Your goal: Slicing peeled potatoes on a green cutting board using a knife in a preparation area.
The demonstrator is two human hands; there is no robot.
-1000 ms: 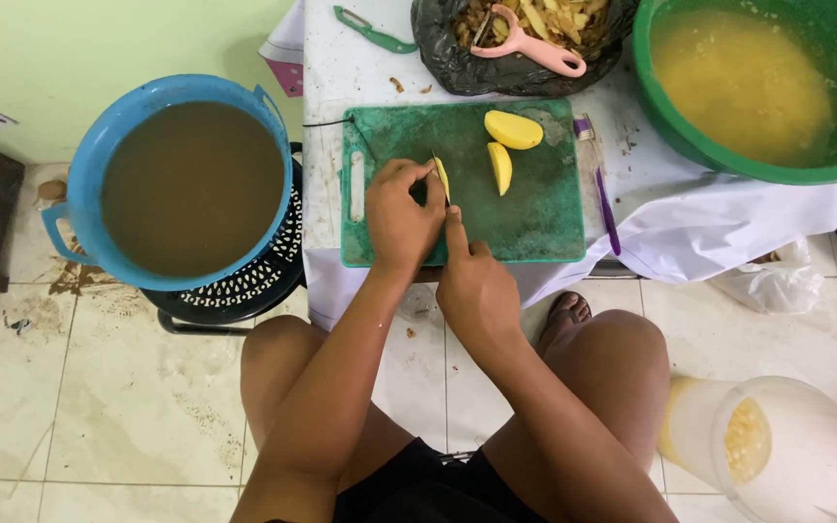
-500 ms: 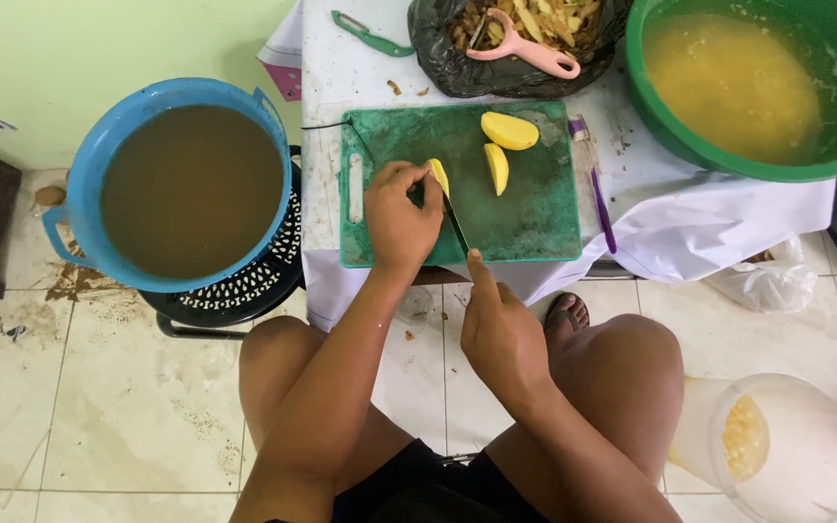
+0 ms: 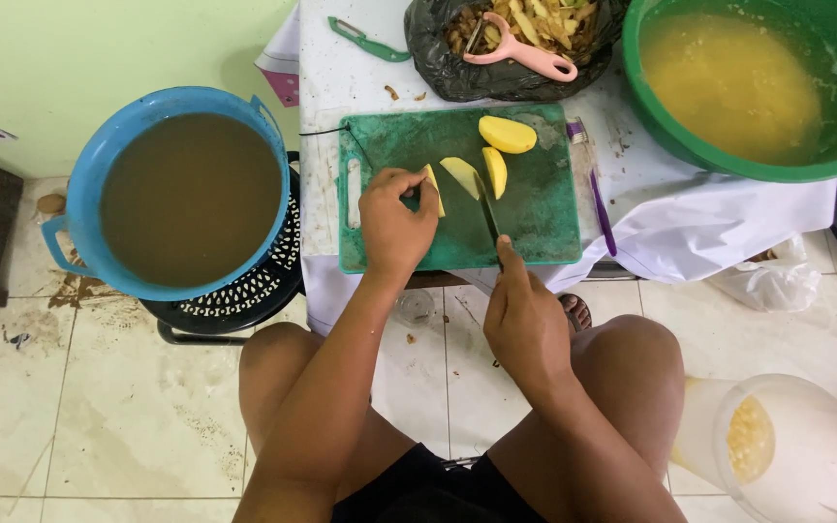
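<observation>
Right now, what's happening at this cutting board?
A seated person is cutting peeled potato on a green cutting board. The left hand pinches one potato wedge at the board's left side, while the right hand holds a knife whose blade points toward two more wedges. A larger potato piece lies near the board's far edge. A blue tub of brown water sits to the left.

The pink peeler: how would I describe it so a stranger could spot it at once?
Start at the white table and find the black plastic bag of peelings behind the green cutting board. The pink peeler lies on top of that bag. The other peeler, lying left of the bag, is green.
</observation>
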